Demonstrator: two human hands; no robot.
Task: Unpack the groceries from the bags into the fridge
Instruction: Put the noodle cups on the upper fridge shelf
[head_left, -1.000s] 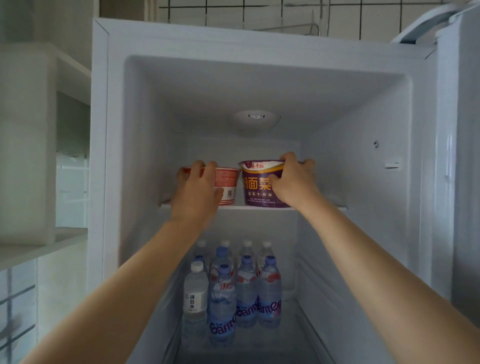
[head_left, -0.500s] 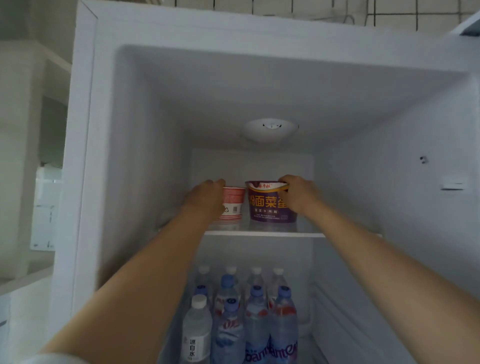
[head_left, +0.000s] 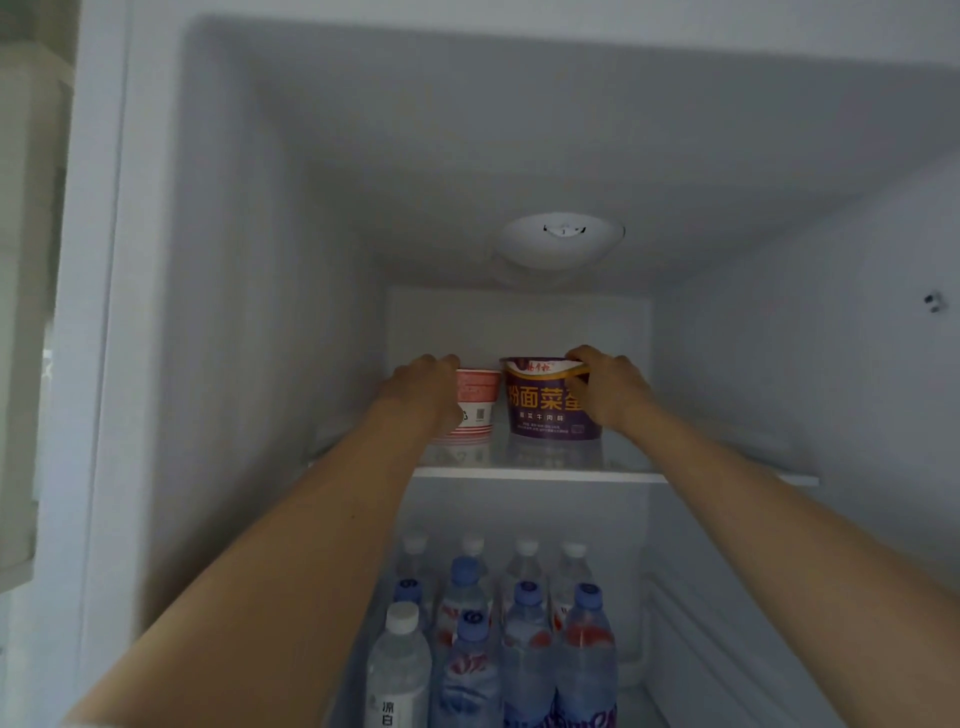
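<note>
White cabinet interior (head_left: 291, 312) fills view, dim grey light. Round white lamp housing (head_left: 561, 241) on ceiling, unlit. Small fitting (head_left: 933, 302) on right wall. Pale shelving unit (head_left: 26, 260) at far left, blurred.

Head view—close, facing fridge (head_left: 779, 364) interior (1 camera).

We see a red-and-white noodle cup (head_left: 475, 402) and a purple noodle bowl (head_left: 545, 402) upright, apparently just apart, deep on the fridge's glass shelf (head_left: 540, 474).

Both arms outstretched; left hand (head_left: 423, 395) and right hand (head_left: 610, 387) with fingers curled in grips
</note>
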